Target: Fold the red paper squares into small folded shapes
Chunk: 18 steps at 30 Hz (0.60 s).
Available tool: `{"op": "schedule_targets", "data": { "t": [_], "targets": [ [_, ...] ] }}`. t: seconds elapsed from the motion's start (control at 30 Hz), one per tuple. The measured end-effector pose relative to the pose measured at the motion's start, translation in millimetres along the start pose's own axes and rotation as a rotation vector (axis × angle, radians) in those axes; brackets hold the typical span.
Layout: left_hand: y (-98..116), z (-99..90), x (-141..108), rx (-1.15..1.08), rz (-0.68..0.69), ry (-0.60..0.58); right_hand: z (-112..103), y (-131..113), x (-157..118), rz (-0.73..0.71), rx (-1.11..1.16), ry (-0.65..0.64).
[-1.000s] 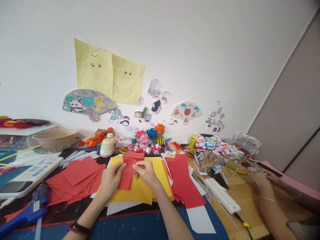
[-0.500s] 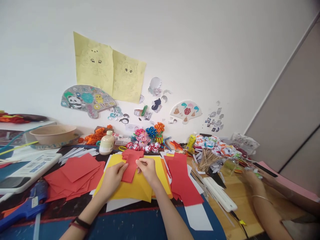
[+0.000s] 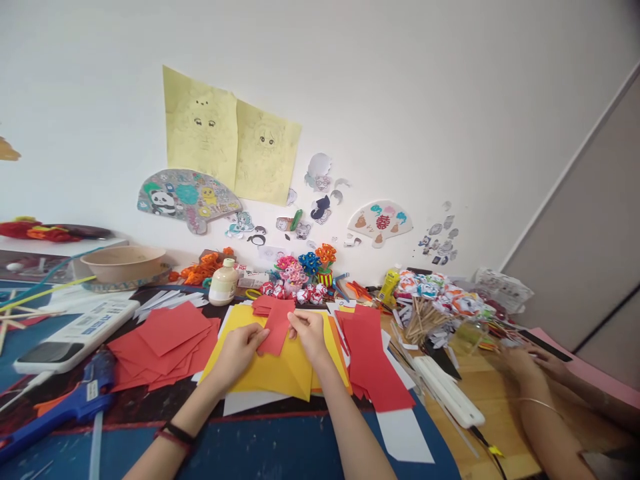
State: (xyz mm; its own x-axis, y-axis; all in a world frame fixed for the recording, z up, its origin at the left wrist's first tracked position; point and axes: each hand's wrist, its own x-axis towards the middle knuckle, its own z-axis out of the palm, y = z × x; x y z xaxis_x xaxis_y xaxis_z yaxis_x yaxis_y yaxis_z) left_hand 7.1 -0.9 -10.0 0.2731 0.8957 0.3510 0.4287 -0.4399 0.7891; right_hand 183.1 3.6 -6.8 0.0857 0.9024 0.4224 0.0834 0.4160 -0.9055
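Between my two hands is a small red paper rectangle (image 3: 279, 328), held over a stack of yellow paper (image 3: 280, 380). My left hand (image 3: 243, 351) pinches its lower left edge between thumb and fingers. The fingers of my right hand (image 3: 307, 331) are closed on its right edge. Right behind it, more small red pieces (image 3: 262, 305) lie at the back of the yellow stack. To the left is a fanned pile of red paper squares (image 3: 170, 340). Longer red sheets (image 3: 375, 360) lie to the right.
A blue glue gun (image 3: 75, 407) and a white power strip (image 3: 80, 333) lie on the left. Behind the yellow paper stand a glue bottle (image 3: 223, 283) and craft flowers (image 3: 305, 263). Another person's hands (image 3: 520, 363) are at the far right, beyond a white power strip (image 3: 447, 390).
My hands have raised the red rectangle slightly and tilted it to the right. The whole view has shifted, so things appear farther right.
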Motion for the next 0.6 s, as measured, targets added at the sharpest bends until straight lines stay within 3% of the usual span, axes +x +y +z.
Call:
{"op": "schedule_targets", "data": {
  "t": [0.17,0.47,0.6],
  "targets": [
    [-0.6,-1.3,1.2,0.063,0.006,0.077,1.6,-1.4,0.6,0.018,0.015,0.006],
    [-2.6,-0.1,2.5,0.081,0.037,0.013,-5.1,3.6,3.3,0.031,0.033,0.062],
    [-4.6,-3.5,4.7,0.163,0.029,0.068,-7.2,6.0,5.4,0.105,0.083,-0.04]
  ]
}}
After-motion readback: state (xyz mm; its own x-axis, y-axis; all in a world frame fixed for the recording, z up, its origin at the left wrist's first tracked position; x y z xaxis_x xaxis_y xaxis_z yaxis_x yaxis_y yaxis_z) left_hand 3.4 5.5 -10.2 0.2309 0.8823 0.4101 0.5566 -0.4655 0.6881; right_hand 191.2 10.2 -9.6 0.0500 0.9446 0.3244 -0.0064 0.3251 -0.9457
